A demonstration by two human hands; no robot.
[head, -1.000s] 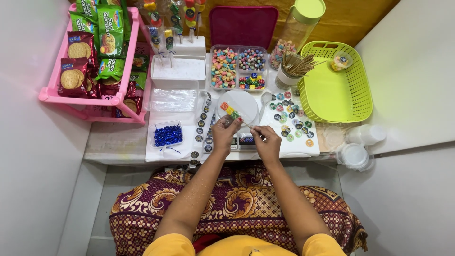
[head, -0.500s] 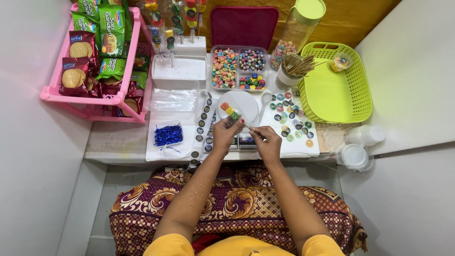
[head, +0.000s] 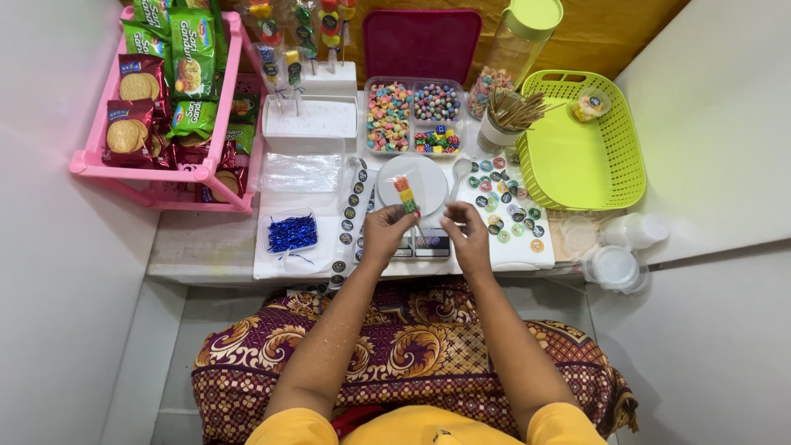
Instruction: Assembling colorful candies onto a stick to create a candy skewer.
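Note:
My left hand [head: 384, 233] pinches a thin stick with several coloured candy cubes [head: 404, 194] threaded on it, held above a small white kitchen scale [head: 412, 183]. My right hand [head: 465, 231] hovers just to the right of the stick, fingers curled near its lower end; I cannot tell whether it touches the stick. Both hands are over the front edge of the low white table [head: 206, 247].
A clear divided box of coloured candies [head: 414, 115], a cup of wooden sticks [head: 507, 119], a sheet of round stickers [head: 503, 202], a lime basket [head: 577, 144], a pink rack of biscuit packs [head: 156, 91], blue twist ties [head: 292, 232], and stacked clear lids [head: 614, 264].
Both hands stay almost still over the scale; the candy stick keeps its position in the left hand.

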